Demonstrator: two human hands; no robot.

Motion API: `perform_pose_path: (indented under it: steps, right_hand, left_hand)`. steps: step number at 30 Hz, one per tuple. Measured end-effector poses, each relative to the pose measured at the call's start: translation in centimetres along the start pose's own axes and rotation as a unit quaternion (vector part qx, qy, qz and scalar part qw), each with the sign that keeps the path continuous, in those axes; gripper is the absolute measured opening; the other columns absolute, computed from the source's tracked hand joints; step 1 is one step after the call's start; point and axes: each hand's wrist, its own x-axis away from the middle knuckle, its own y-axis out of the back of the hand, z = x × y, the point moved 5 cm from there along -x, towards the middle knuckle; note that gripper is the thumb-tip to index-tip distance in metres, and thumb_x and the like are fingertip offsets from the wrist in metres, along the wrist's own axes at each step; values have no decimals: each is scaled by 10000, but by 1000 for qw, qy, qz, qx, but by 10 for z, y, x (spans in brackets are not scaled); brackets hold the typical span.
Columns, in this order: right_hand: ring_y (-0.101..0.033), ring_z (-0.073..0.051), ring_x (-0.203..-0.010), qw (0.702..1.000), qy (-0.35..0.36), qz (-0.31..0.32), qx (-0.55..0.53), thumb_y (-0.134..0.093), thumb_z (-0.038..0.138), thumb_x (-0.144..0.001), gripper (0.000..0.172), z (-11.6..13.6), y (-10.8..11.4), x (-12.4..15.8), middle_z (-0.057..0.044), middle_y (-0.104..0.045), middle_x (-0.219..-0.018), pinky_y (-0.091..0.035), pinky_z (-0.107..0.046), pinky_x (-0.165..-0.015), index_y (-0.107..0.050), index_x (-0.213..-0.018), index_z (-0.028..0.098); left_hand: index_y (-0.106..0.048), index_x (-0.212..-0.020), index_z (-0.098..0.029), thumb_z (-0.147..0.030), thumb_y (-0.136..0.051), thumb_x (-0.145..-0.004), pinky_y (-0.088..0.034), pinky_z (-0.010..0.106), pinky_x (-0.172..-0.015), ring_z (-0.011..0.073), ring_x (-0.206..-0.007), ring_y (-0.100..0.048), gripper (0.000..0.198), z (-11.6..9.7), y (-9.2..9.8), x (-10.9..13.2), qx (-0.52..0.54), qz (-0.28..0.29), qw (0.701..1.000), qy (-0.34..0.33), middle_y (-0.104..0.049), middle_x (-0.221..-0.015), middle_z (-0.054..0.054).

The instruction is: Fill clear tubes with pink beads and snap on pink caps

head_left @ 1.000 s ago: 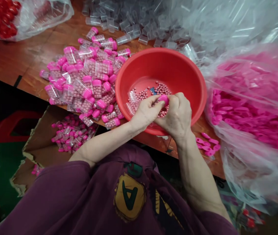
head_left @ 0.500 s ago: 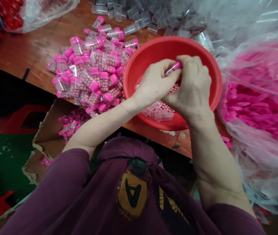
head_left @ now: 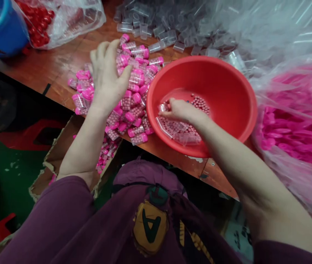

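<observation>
Upper left, my left hand [head_left: 108, 75] is spread open over pink-capped bead tubes [head_left: 137, 77]; near centre, my right hand [head_left: 182, 110] curls inside the red basin [head_left: 224, 86], its hold unclear.

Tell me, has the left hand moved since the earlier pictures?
Yes. Judged against the red bowl, the left hand has moved left, from over it to the pink-capped tubes.
</observation>
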Motion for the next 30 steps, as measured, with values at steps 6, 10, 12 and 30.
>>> perform_pose_path:
  steps: [6,10,12,30]
  right_hand:
    - [-766,-288,-1018,995,21,-53,-81,-715,194,-914,550,-6,-11,-8,-173,-826,-1167,-624,-415,-922,-650,-1455,118]
    - [-720,-213,-856,940,71,-192,-274,-757,318,-966,601,-36,22,7,-31,-779,-1026,-657,-422,-845,-592,-1536,226]
    - [-708,-202,-856,919,70,-276,-275,-771,405,-998,593,-45,35,26,-22,-756,-1019,-656,-425,-867,-578,-1542,269]
    - [-804,-278,-949,837,-11,-519,-174,-513,371,-1070,398,-107,15,163,-105,-826,-1069,-673,-525,-937,-724,-1388,257]
  left_hand:
    - [-759,-1199,-210,-356,-728,-1032,-541,480,-1098,253,-1076,-685,224,-9,-62,26,138,113,984,8,-775,-1211,95]
    - [-717,-1307,-178,-292,-812,-980,-588,378,-961,209,-998,-736,360,-17,-116,38,278,142,939,145,-759,-1050,65]
    - [-711,-1282,-153,-302,-819,-996,-599,365,-912,204,-957,-756,340,-28,-139,42,347,163,900,205,-741,-984,59]
    - [-808,-1207,-112,-191,-666,-970,-444,571,-1215,423,-1373,-623,288,-34,-201,1,-82,268,946,-160,-769,-1271,242]
